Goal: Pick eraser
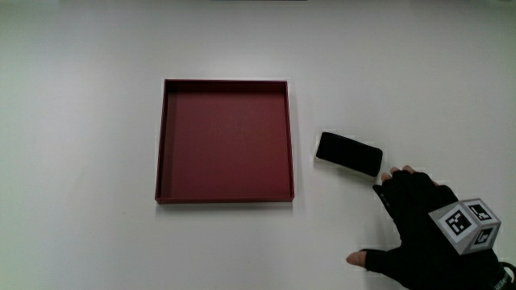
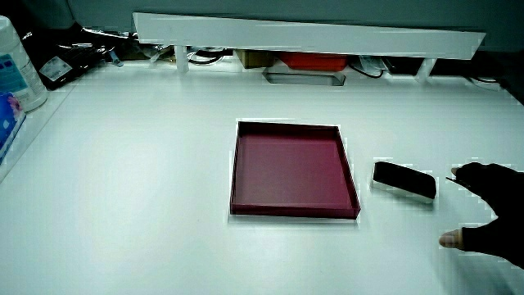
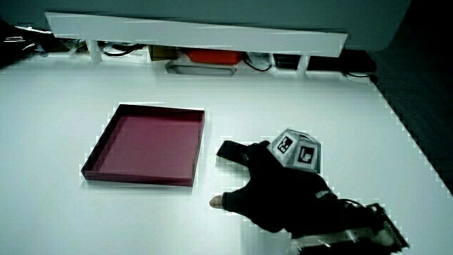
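A shallow dark red square tray (image 1: 224, 195) lies empty on the white surface (image 1: 81, 145), while a low white partition (image 2: 311, 34) stands at the surface's edge, with a red box (image 2: 315, 61) beneath it.

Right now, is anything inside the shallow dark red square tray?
Nothing: the dark red square tray shows only its bare floor in all views. The black rectangular eraser lies on the table beside it.

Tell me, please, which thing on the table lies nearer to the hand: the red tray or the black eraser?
The black eraser. It lies between the red tray and the hand, just ahead of the open fingers.
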